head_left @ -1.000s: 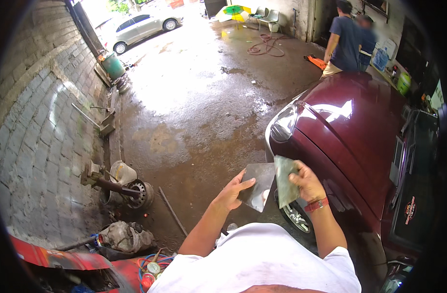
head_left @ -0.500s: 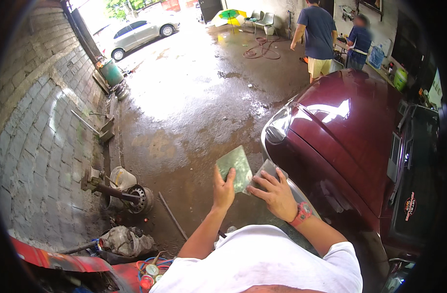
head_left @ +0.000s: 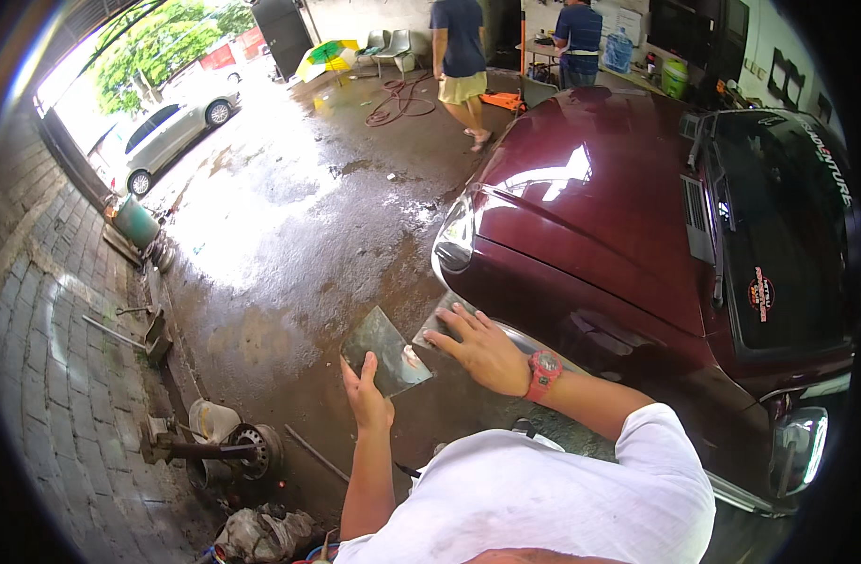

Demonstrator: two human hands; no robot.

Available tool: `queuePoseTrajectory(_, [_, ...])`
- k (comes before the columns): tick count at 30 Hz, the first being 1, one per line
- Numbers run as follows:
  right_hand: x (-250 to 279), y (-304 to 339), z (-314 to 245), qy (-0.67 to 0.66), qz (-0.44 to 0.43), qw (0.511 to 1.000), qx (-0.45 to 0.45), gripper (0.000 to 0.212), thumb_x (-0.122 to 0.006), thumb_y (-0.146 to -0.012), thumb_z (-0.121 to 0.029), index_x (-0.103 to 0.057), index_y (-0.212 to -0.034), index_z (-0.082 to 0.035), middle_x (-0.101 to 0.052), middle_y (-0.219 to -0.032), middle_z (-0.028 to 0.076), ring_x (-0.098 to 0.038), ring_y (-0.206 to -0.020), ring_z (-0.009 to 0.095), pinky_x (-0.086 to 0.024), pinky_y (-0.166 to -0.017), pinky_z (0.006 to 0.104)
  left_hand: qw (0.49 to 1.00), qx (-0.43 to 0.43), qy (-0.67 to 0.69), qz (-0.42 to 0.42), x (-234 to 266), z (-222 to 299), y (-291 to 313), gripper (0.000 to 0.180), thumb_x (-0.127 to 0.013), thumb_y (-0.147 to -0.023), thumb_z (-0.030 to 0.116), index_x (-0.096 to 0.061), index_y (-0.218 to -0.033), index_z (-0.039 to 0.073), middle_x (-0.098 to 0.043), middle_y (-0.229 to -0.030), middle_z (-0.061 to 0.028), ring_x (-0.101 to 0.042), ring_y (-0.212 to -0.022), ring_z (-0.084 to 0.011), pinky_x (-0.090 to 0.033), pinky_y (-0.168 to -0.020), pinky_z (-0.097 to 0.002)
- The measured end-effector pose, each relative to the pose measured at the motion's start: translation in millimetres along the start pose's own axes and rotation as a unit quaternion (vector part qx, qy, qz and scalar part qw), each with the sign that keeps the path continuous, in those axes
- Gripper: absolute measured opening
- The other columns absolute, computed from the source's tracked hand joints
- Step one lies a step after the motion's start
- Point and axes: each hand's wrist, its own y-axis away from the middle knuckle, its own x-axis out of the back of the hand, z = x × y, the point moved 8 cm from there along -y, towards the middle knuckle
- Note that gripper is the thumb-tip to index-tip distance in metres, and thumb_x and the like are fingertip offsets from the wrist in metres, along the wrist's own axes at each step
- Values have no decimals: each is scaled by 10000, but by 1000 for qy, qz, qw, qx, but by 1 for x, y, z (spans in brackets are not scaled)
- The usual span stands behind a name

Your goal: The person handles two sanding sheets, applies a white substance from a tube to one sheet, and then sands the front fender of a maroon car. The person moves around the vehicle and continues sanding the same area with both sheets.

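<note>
My left hand (head_left: 367, 397) grips a thin, flat, grey-green rectangular plate (head_left: 382, 340) by its near left edge, thumb lying on top. A pale patch shows near the plate's right corner; whether it is a reflection or a smear I cannot tell. Beside it, my right hand (head_left: 487, 353) holds a smaller grey plate (head_left: 432, 331), its fingers spread across the upper face. The two plates are close together at their edges, and any contact is hard to make out. A red watch (head_left: 543, 374) is on my right wrist.
A dark red car (head_left: 600, 244) stands close on my right. Along the left block wall (head_left: 64, 310) are a wheel rim (head_left: 255, 453), a white bucket (head_left: 212, 420) and a shovel (head_left: 156, 336). A metal bar (head_left: 318, 453) lies on the floor. Two people are farther off.
The view has turned right, so the surroundings sit farther left. The left plate has tilted, its face now darker. The person in shorts has stepped leftward. Both hands keep their plates.
</note>
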Motion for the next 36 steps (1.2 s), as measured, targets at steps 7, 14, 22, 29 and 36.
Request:
queuePoseTrajectory(7, [9, 1, -14, 75, 51, 995, 30, 723, -724, -802, -46, -588, -1483, -245, -520, -1544, 93, -412, -1521, 381, -262, -1198, 744, 1000, -5, -6, -27, -14, 6, -4, 674, -636, -1057, 119, -335, -1653, 26, -493, -1573, -141, -529, -1376, -256, -419, -1163, -390])
queuePoseTrajectory(14, [6, 7, -36, 57, 1, 995, 77, 617, -754, -835, -101, -620, -1420, -243, -538, -1530, 81, -417, -1528, 357, -232, -1222, 752, 989, -67, -130, -32, 2, -13, -15, 589, -634, -1067, 133, -409, -1601, 26, -526, -1530, -125, -549, -1356, -249, -441, -1140, -381])
queuePoseTrajectory(22, [21, -2, -61, -79, 53, 989, 117, 581, -667, -897, -49, -590, -1450, -208, -466, -1564, 201, -465, -1469, 451, -365, -1199, 677, 999, 43, -3, 24, -5, -9, -19, 650, -629, -1086, 194, -327, -1636, 26, -562, -1494, -138, -591, -1326, -267, -493, -1122, -430])
queuePoseTrajectory(29, [17, -17, 5, -227, 13, 967, -115, 633, -538, -913, 102, -485, -1507, -112, -489, -1507, 224, -540, -1397, 442, -528, -1072, 489, 976, 133, 124, -115, -26, -20, -7, 546, -601, -1093, 142, -402, -1599, 98, -599, -1430, -105, -648, -1236, -240, -564, -1022, -406])
queuePoseTrajectory(36, [-1, -19, 12, -674, 25, 708, -208, 496, -553, -996, 84, -539, -1474, -47, -626, -1402, 94, -575, -1357, 200, -436, -1153, 372, 998, 5, 60, 14, -8, -3, -35, 677, -639, -1080, 208, -323, -1668, 93, -495, -1583, -107, -522, -1407, -257, -422, -1184, -436])
